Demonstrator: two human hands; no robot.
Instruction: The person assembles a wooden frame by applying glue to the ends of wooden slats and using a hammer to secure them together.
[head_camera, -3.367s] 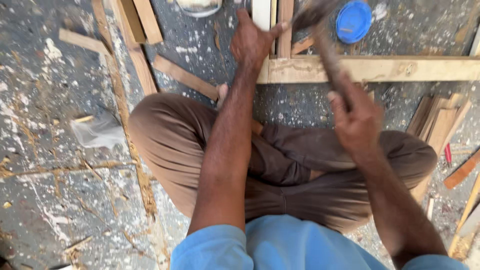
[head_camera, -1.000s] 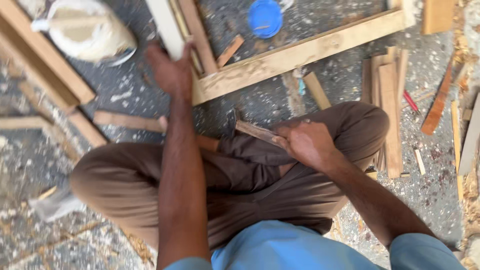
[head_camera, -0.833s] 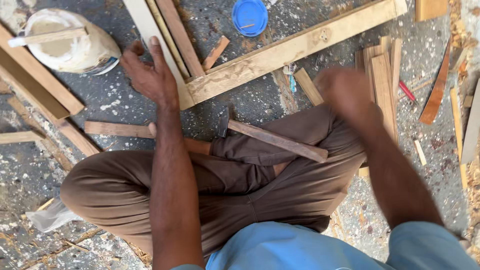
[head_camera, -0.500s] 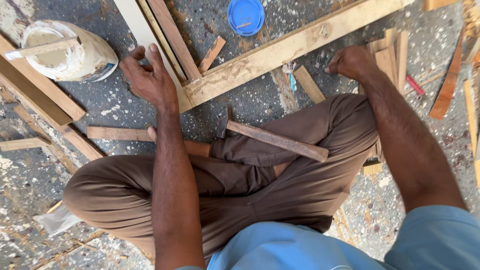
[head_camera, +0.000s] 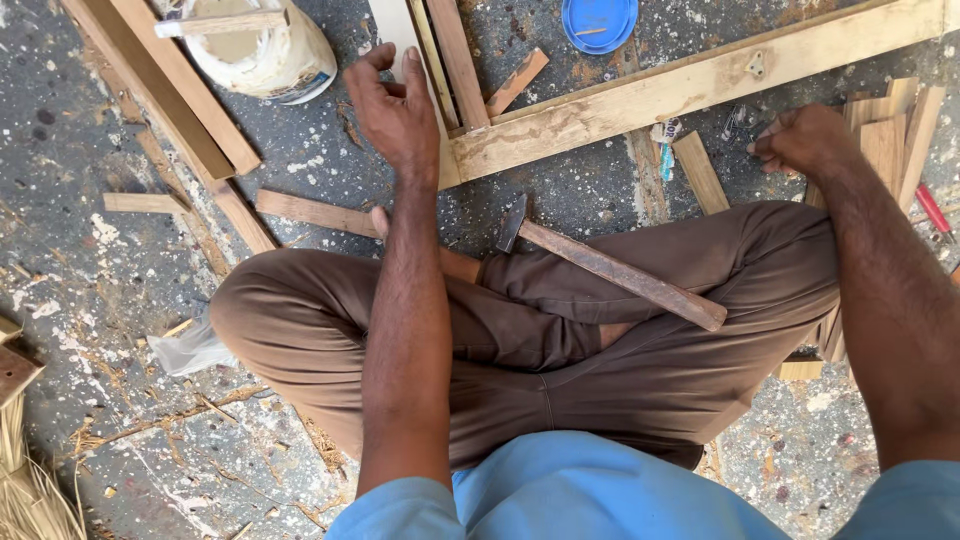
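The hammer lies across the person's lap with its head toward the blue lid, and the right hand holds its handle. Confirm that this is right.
Not quite. In the head view the hammer does lie across the lap, head toward the blue lid, but the right hand is not on its handle. That hand is off to the side by the small wood pieces, and the hammer rests unheld.

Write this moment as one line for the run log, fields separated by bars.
left hand: open, over wooden frame corner | right hand: closed, by wood strips | hammer: lying on lap

Open speckled floor (head_camera: 330, 180) between hands; wooden frame (head_camera: 690, 85), hammer (head_camera: 610, 265) and scrap slats (head_camera: 700, 170) in the way.
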